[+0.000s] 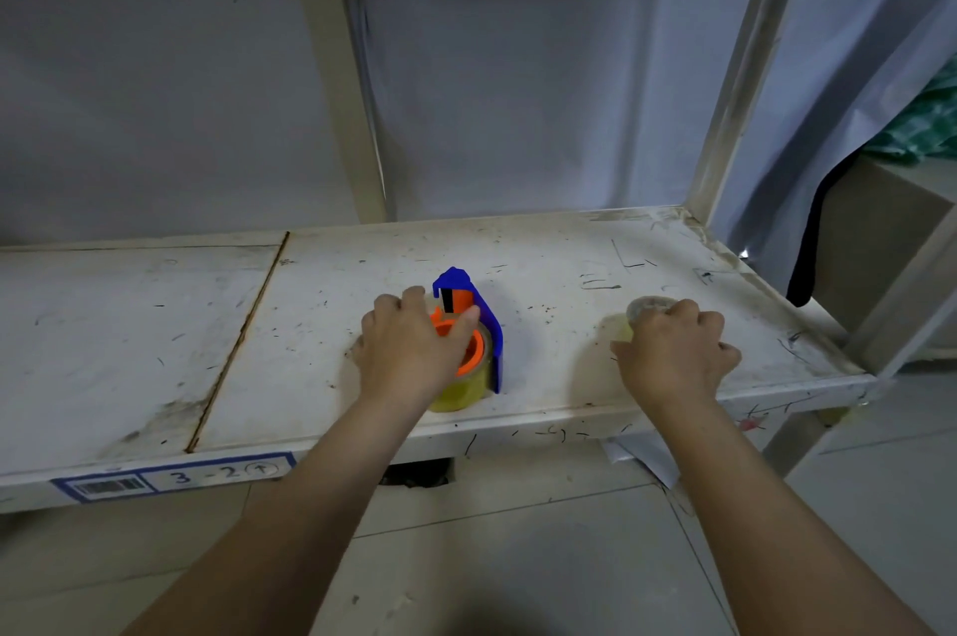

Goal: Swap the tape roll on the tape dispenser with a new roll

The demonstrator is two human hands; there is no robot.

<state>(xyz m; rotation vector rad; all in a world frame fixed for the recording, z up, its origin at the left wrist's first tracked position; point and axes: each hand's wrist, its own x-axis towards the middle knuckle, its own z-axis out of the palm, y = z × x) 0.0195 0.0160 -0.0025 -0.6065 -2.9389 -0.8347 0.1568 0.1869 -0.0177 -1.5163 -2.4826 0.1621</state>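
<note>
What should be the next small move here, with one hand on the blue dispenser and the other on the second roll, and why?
Probably slide the yellowish roll off the orange hub. It sits on the blue dispenser, and the left hand already grips it there. The right hand covers the second roll on the shelf, which cannot go on until the hub is free.

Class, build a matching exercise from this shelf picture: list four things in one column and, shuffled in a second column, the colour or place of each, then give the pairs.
Column one
1. dispenser frame
2. dispenser hub
3. tape roll on the dispenser
4. shelf label

Column two
A. yellowish
B. blue
C. on the shelf's front edge, left
D. orange

Pairs: 1-B, 2-D, 3-A, 4-C
</note>
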